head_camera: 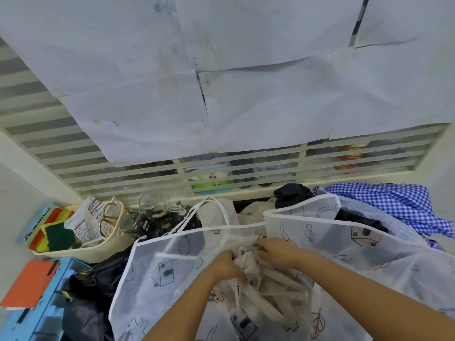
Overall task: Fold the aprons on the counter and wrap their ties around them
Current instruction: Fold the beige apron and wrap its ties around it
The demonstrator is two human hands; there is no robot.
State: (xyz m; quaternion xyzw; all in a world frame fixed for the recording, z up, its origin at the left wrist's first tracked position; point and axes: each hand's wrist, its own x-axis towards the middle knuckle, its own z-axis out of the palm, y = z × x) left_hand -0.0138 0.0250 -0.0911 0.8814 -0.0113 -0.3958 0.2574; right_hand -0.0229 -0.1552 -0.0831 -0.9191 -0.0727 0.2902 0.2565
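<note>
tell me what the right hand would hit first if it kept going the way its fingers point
Probably the beige apron bundle, right at the fingertips of the right hand; just beyond is the left hand gripping it. Depth is unclear.

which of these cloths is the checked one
The blue-and-white gingham one, bunched at the far right. The sheer white apron carries line drawings, and the cream apron rolled at centre is plain.

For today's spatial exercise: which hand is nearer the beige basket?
Left. The left hand is to the right of the beige basket; the right hand is farther right, beyond it.
</note>
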